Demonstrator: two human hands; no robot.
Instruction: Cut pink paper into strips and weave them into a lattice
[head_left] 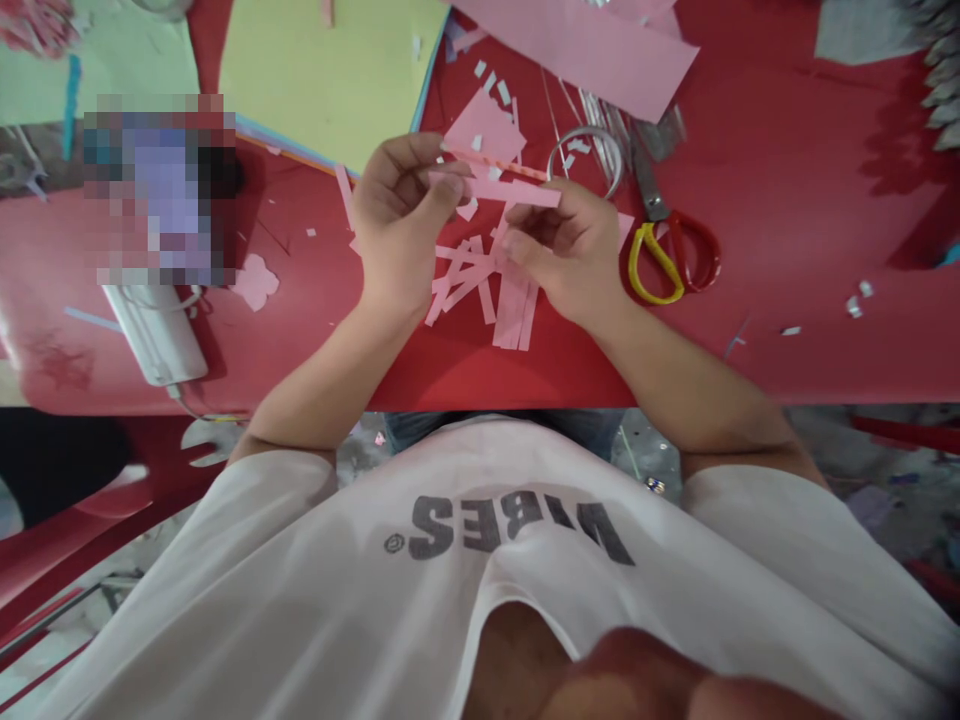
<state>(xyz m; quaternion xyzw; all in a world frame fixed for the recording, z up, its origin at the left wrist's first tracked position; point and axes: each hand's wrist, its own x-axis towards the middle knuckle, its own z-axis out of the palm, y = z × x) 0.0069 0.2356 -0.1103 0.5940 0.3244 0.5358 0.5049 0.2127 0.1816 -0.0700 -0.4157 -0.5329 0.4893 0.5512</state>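
Note:
My left hand (401, 215) and my right hand (574, 250) are held close together over a red table (787, 230). Both pinch the same thin pink paper strip (495, 188), which runs between them, the left at its left end and the right at its right end. Under the hands lies a loose pile of several cut pink strips (487, 285). A larger pink paper scrap (484, 130) lies just beyond the fingers.
Scissors with yellow and red handles (667, 250) lie right of my right hand, beside a wire ring (589, 150). A big pink sheet (592, 45) and green sheets (330, 60) lie at the far side. A white power strip (154, 335) sits at left.

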